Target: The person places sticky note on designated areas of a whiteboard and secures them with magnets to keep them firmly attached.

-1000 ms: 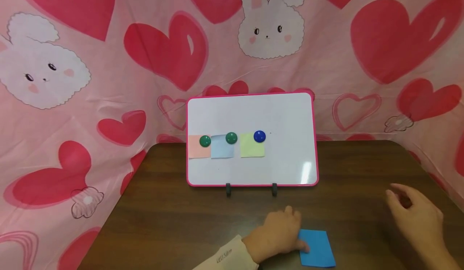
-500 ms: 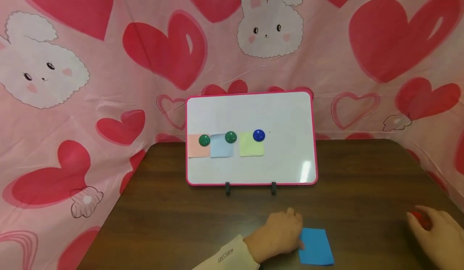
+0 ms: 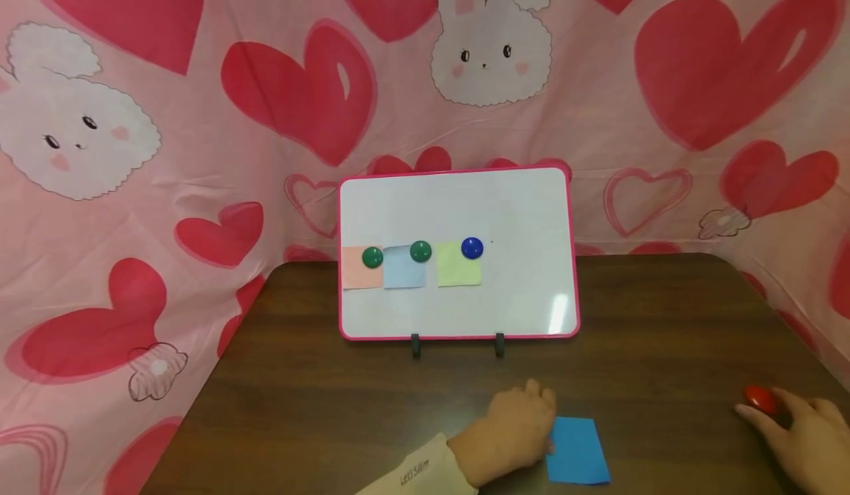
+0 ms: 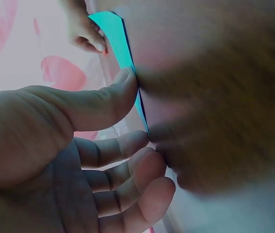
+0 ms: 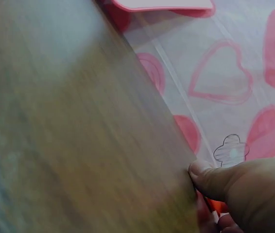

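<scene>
A bright blue sticky note (image 3: 579,451) lies on the dark wooden table, its left edge right beside my left hand (image 3: 514,432). In the left wrist view, the thumb tip touches the note's edge (image 4: 113,34) and the loosely bent fingers rest at the tabletop, with a gap between thumb and index finger. Far to the right, my right hand (image 3: 813,436) pinches a round red magnet (image 3: 760,400) between thumb and fingers, low over the table. Only a sliver of the magnet (image 5: 219,206) shows below the thumb in the right wrist view.
A pink-framed whiteboard (image 3: 531,207) stands on black feet (image 3: 499,345) at the back. Green magnets sit on a peach note (image 3: 355,274) and a pale blue note (image 3: 403,274); a blue magnet (image 3: 472,248) sits on a yellow-green note (image 3: 457,270). Heart-patterned cloth (image 3: 398,111) hangs behind.
My right hand has moved right and toward me and taken hold of the red magnet. My left thumb has drawn back from the blue note's face to its left edge.
</scene>
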A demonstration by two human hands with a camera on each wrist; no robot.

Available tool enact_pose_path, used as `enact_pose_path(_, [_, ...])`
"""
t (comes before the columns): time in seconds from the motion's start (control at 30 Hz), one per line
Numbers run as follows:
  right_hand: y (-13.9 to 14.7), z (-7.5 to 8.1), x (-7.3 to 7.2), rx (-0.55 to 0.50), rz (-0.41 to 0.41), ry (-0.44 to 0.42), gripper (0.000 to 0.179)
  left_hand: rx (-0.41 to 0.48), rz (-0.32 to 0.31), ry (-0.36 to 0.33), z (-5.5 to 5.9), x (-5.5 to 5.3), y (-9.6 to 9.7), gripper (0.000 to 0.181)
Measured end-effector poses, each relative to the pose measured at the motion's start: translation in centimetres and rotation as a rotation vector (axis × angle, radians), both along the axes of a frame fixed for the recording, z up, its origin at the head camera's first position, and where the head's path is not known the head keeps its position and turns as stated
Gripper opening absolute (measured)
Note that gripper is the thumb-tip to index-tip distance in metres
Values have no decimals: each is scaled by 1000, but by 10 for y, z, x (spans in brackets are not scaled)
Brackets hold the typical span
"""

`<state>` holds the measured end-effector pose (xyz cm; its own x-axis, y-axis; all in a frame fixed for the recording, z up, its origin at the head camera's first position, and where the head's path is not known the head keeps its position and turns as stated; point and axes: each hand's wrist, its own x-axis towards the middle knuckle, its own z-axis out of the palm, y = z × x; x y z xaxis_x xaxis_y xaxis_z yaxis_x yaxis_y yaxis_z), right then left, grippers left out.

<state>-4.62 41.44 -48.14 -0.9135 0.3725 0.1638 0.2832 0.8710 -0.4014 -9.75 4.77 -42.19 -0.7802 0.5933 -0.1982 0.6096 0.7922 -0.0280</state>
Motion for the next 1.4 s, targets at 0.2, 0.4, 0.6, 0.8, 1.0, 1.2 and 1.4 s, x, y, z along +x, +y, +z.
enact_pose_path(0.2, [3,2,-3,7,41,60,72,-3,-8,11,1,0,0,45])
enact_pose_path(0.4, [6,5,-4,28,40,53,66,4,-32,30,-1,-1,0,34])
enact_pose_path(0.6, [7,4,-3,-5,7,42,62,39,-47,72,-1,-1,-1,20])
enact_pose_path(0.8, [6,5,-1,-26,9,63,58,81,-67,54,0,-1,-1,26])
enact_pose_path(1.0, [5,7,0,-39,-8,48,57,105,-75,47,0,-1,1,33])
enact_pose_path(1.2, [6,6,1,-41,-9,52,57,122,-70,54,-2,-3,2,36])
enact_pose_path(1.4, [8,4,0,-30,-1,58,58,180,-75,15,-2,-13,-2,38])
